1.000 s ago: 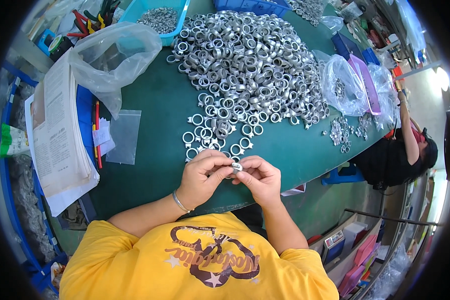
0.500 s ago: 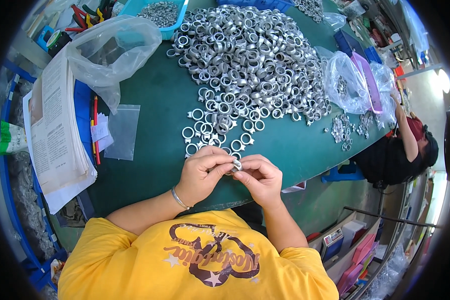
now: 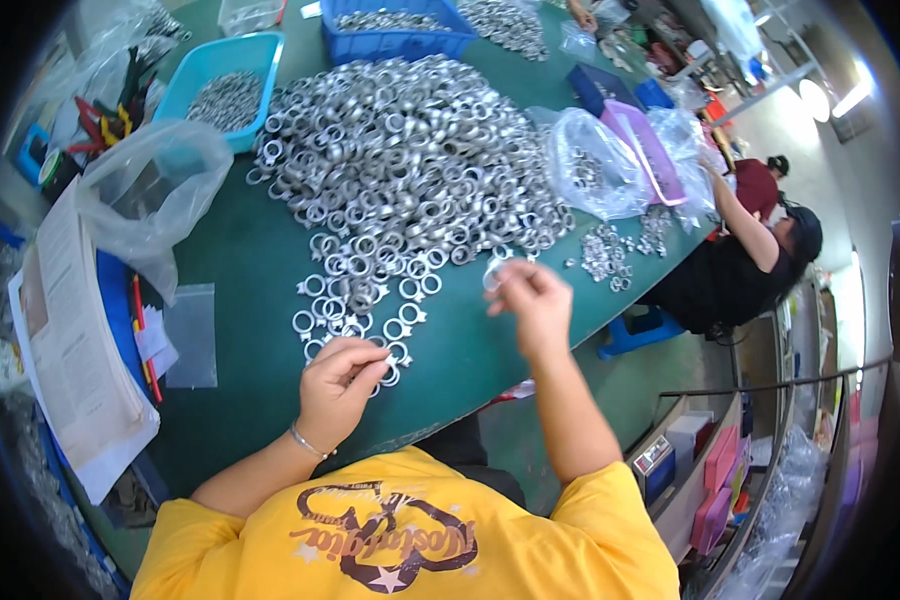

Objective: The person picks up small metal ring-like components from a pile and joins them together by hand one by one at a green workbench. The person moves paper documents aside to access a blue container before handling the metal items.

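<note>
A large heap of silver-grey metal rings (image 3: 400, 150), each with a small lug, lies on the green table (image 3: 245, 330). Several loose rings (image 3: 358, 265) spread from its near edge toward me. My left hand (image 3: 335, 392), with a bangle at the wrist, is closed in a pinch at the nearest loose rings, its fingertips on one metal ring (image 3: 398, 355). Raised to the right of these, at the heap's lower right edge, my right hand (image 3: 540, 308) pinches another metal ring (image 3: 492, 275) between thumb and fingers. Motion blurs that hand a little.
Small metal parts fill a turquoise tray (image 3: 273, 75) and a blue basket (image 3: 400, 45) beyond the heap. Plastic bags (image 3: 595, 165), a purple tray (image 3: 645, 150) and small part piles lie rightward, near a seated person (image 3: 715, 260). Newspapers (image 3: 60, 290) and pencils (image 3: 145, 350) are left.
My hands have parted from the ring they held together. The right hand moved up and away to the right with a ring; the left went down to the loose rings. The view has shifted.
</note>
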Tool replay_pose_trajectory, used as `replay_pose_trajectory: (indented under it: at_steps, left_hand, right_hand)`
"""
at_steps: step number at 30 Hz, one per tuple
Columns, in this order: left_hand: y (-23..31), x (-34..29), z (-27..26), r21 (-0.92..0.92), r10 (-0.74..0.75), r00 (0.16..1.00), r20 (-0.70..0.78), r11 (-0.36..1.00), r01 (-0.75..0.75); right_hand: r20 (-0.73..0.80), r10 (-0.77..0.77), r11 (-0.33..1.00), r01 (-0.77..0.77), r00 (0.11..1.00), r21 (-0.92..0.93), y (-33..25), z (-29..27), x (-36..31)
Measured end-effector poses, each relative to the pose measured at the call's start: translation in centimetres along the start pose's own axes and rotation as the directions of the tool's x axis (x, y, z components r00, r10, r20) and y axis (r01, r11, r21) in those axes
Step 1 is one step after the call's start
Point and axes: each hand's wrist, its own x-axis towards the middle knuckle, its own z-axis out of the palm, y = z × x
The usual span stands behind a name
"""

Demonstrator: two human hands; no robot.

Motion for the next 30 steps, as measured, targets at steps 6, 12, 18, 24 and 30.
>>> replay_pose_trajectory:
  at_steps: [6,12,18,24,30]
  left_hand:
    - [-0.6,0.1,0.2,-0.053,-0.002,1.000,-0.002,0.999,0.002]
    - [-0.5,0.3,0.0,-0.087,-0.044,0.998,-0.052,0.995,0.039]
    - [-0.4,0.2,-0.4,-0.097,-0.039,0.999,-0.008,0.995,0.038]
    - [-0.7,0.0,0.0,-0.160,-0.059,0.998,0.002,0.985,0.058]
    - [-0.4,-0.2,-0.2,-0.202,-0.207,0.959,0.192,0.948,0.245]
  right_hand:
    - [-0.479,-0.072,0.922,0.241,0.875,0.301,-2.2,-8.4,10.4]
    - [0.200,-0.098,0.906,0.171,0.975,-0.387,-0.1,0.4,2.4]
    - [0.285,0.004,0.581,0.230,0.958,-0.781,1.4,6.4,-1.5]
    - [0.347,-0.363,0.719,0.497,0.865,-0.486,2.1,5.7,-3.5]
    - [0.363,-0.663,0.602,0.754,0.655,-0.261,1.3,7.1,-6.3]
